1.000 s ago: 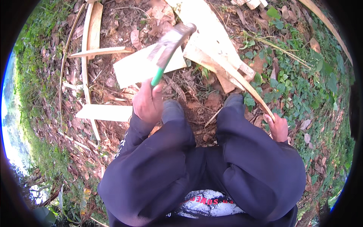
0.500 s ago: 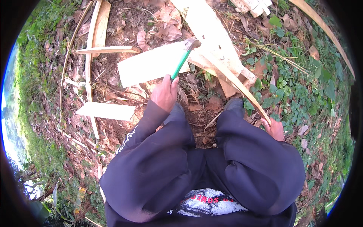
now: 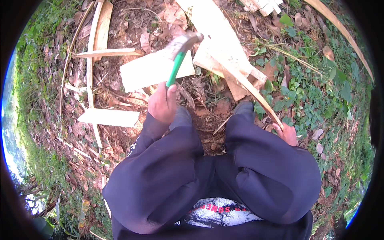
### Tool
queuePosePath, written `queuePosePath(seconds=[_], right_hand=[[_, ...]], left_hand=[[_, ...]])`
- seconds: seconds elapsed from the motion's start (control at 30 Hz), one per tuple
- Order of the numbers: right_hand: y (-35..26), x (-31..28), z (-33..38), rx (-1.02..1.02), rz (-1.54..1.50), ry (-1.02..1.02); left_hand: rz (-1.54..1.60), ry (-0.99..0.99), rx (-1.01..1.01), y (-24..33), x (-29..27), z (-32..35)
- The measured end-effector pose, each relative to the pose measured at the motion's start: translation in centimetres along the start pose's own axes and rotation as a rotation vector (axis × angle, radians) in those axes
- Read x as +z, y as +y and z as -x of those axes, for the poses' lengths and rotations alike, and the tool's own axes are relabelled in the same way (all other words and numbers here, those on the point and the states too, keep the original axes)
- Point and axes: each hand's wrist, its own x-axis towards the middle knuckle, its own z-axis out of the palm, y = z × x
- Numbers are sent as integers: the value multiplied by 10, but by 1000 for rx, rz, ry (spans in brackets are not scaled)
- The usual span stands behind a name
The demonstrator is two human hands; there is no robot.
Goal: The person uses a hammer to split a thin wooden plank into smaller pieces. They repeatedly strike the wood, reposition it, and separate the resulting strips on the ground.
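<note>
My left hand point(image 3: 162, 105) is closed round the green handle of a claw hammer point(image 3: 175, 69). Its metal head, blurred, is raised over the pale boards in front of me. With my right hand point(image 3: 287, 134), beside my right knee, I grip the near end of a long wooden strip point(image 3: 256, 92). The strip's far end lies on a wide, sunlit board point(image 3: 218, 30), where glare hides detail. Shorter wood pieces point(image 3: 239, 90) sit under the strip near my right foot. Left of the wide board, a flat pale board point(image 3: 150, 72) rests on the ground.
At the left, long strips point(image 3: 90, 76) lie on leaf litter, crossed by a short slat point(image 3: 110, 52) and a small board point(image 3: 109, 117). More wood pieces point(image 3: 264, 6) lie at the far edge. A curved strip point(image 3: 340, 28) runs through green plants point(image 3: 304, 88) at right.
My left hand has drawn back to the left and toward me, lifting the hammer's head off the strip area. My right hand keeps its grip on the strip.
</note>
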Motion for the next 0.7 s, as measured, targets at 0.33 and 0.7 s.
queuePosePath(seconds=[0.33,0.7], right_hand=[[19,4,2,52,-370,-311],[29,-2,-12,406,-961,-740]], left_hand=[[316,-82,-348,-23,2,9],[577,-188,-523,-18,11,11]])
